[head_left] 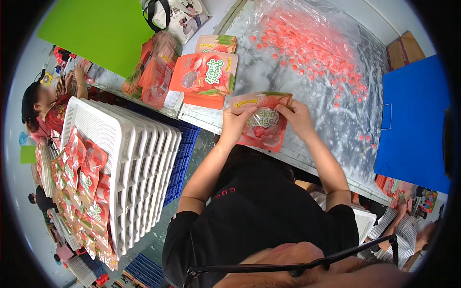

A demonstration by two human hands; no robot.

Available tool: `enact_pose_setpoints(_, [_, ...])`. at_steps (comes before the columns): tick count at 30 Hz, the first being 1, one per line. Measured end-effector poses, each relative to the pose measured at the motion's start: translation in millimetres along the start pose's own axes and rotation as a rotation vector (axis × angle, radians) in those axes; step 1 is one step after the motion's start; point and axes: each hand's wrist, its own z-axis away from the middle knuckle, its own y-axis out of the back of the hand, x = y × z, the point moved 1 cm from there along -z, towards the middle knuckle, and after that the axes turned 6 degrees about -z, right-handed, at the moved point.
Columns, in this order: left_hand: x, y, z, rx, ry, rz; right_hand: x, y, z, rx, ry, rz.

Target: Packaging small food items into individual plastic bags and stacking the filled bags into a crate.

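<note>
Close in front of me, both hands hold one red printed pouch (pixel 263 135) upright near its top edge, at the near edge of the metal table (pixel 288 103). My left hand (pixel 235 126) pinches its left side, thumb across the front. At its upper right, my right hand (pixel 298 119) grips it between thumb and fingers. Whether its mouth is parted cannot be made out. Just left of it lies a stack of flat pouches (pixel 206 72) of the same print. Many small red wrapped candies (pixel 312 60) are spread over the table beyond, partly under clear plastic film (pixel 307 14).
On my left stands a tall stack of white plastic trays (pixel 144 163), with filled pouches (pixel 89 182) on top. Further items are bundled pouches (pixel 161 72), a tote bag (pixel 182 21), a green panel (pixel 91 33), a blue panel (pixel 415 125) and a cardboard box (pixel 406 50). Other people work on both sides.
</note>
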Motion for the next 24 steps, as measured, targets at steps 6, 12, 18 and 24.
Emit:
enact_pose_setpoints(6, [-44.7,-4.5,4.9,0.29,-0.533,-0.469,40.7,-21.5,2.6,0.31,-0.081,-0.658])
enact_pose_setpoints(12, [-73.0,-15.6,15.4,0.237,-0.318,-0.024,17.6,-30.6,-2.7,0.435,-0.189,-0.863])
enact_pose_setpoints(18, [-56.8,15.1,-9.4,-0.015,-0.263,-0.011,34.5,-18.8,-7.5,0.249,-0.182,-0.757])
enact_pose_setpoints(24, [-23.3,4.1,-23.2,-0.061,-0.151,0.298,35.0,-35.2,-3.7,0.135,-0.11,-0.651])
